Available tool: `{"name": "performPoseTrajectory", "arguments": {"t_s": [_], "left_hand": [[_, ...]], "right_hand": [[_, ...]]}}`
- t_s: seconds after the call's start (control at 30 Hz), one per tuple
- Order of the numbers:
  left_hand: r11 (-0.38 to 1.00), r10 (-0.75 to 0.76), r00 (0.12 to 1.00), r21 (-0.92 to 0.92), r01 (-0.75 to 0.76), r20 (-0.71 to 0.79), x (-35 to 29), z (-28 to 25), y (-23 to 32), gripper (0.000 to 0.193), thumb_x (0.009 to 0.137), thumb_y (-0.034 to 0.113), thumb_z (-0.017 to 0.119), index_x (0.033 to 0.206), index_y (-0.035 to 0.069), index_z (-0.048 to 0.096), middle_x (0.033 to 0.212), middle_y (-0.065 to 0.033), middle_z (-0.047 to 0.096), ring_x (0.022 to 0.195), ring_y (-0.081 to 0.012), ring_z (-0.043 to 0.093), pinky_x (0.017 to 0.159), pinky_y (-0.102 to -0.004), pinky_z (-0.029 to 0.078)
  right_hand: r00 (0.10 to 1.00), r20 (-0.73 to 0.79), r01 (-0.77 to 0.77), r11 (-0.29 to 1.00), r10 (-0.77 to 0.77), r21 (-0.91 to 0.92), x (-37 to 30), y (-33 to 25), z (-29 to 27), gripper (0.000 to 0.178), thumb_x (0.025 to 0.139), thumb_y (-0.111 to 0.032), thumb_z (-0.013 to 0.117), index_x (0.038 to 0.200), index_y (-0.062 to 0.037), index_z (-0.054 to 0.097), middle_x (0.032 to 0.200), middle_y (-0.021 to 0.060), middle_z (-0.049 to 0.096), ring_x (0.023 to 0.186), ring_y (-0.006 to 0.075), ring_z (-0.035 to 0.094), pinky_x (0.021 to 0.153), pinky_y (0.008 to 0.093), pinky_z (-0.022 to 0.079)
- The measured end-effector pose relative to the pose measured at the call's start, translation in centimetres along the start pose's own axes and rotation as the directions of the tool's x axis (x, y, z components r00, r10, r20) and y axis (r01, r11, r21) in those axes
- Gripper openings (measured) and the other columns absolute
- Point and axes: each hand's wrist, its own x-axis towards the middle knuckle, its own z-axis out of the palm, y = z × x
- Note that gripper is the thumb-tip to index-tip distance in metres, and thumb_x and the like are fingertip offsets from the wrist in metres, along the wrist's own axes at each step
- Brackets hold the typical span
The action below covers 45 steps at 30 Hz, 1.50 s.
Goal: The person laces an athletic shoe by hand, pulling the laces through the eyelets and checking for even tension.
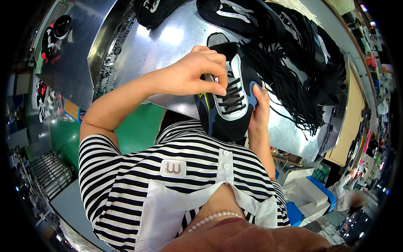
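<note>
A black, navy and white shoe upper [231, 122] with yellow marks and a grey-lined tongue tab is held up before my chest, its toe toward me. Black shoelace [233, 101] zigzags across its white eyelet panel. My left hand [203, 71] is bent over the opening, thumb and index finger pinched at the lace near the upper rows. The lace end inside that pinch is hidden. My right hand [260, 105] grips the shoe's right side, thumb on the outside and the other fingers mostly out of sight. Something thin and dark sticks out beside that thumb, too small to make out.
A thick bundle of black laces [289, 90] lies just right of the shoe on the metal table [134, 63]. Several dark shoe uppers [239, 17] line the far side. Another metal surface [79, 29] at left holds a black and red shoe [54, 40]. A blue-and-white bin [308, 195] stands lower right.
</note>
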Motion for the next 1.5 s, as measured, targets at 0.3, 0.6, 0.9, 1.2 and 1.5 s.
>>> {"name": "performPoseTrajectory", "arguments": {"t_s": [0.3, 0.6, 0.9, 1.2, 1.5], "left_hand": [[0.978, -0.016, 0.999, -0.209, 0.022, 0.032, -0.4, -0.2, -1.0, 0.016, 0.085, 0.023, 0.071, 0.077, 0.01, 0.067, 0.078, 0.0033, 0.051, 0.084, -0.0139, 0.047, 0.095, -0.0337, 0.028], [0.997, 0.042, 0.996, -0.074, -0.036, 0.083, 0.2, -0.5, -1.1, 0.018, 0.085, 0.027, 0.07, 0.085, 0.009, 0.066, 0.081, 0.0024, 0.054, 0.086, -0.0149, 0.048, 0.094, -0.0335, 0.029], [1.0, 0.018, 0.995, -0.011, -0.017, 0.1, 0.3, -1.7, -1.9, 0.014, 0.087, 0.012, 0.063, 0.098, 0.004, 0.06, 0.095, -0.0066, 0.061, 0.096, -0.0242, 0.056, 0.09, -0.0376, 0.041], [0.996, 0.082, 0.996, -0.027, -0.081, 0.024, 2.3, -0.4, -2.8, 0.019, 0.085, 0.005, 0.061, 0.103, 0.002, 0.056, 0.095, -0.0144, 0.062, 0.093, -0.0342, 0.059, 0.084, -0.0422, 0.047], [0.98, 0.042, 0.994, -0.196, -0.022, 0.1, 2.3, 1.2, -3.0, 0.021, 0.085, -0.001, 0.06, 0.105, 0.001, 0.056, 0.098, -0.0128, 0.062, 0.094, -0.0285, 0.061, 0.084, -0.0392, 0.048]], "right_hand": [[0.997, -0.036, 0.075, 0.995, -0.072, 0.072, -0.3, 0.5, -0.6, 0.021, 0.092, -0.006, 0.06, 0.113, -0.0027, 0.061, 0.107, 0.0065, 0.07, 0.092, 0.0121, 0.068, 0.083, 0.0246, 0.054], [0.993, -0.052, 0.111, 0.994, -0.11, 0.005, -0.5, 0.7, 0.0, 0.023, 0.092, -0.01, 0.062, 0.114, -0.003, 0.061, 0.101, 0.0025, 0.069, 0.07, 0.0036, 0.06, 0.059, 0.0146, 0.045], [0.999, 0.039, 0.027, 0.977, -0.019, -0.21, -0.6, -0.2, -2.4, 0.029, 0.098, -0.017, 0.057, 0.122, -0.0021, 0.057, 0.086, -0.0031, 0.064, 0.047, -0.0002, 0.034, 0.044, 0.0148, 0.024], [0.72, 0.585, 0.631, 0.0, -0.373, -0.776, -1.1, -2.8, 4.0, 0.024, 0.076, -0.003, 0.076, 0.099, -0.0056, 0.069, 0.096, 0.0109, 0.062, 0.083, 0.0246, 0.063, 0.068, 0.0313, 0.05], [0.71, 0.668, 0.636, -0.203, -0.224, -0.744, -0.9, -1.3, 5.3, 0.022, 0.076, -0.011, 0.079, 0.088, -0.0078, 0.06, 0.08, 0.006, 0.062, 0.058, 0.0239, 0.061, 0.051, 0.0321, 0.046]]}}
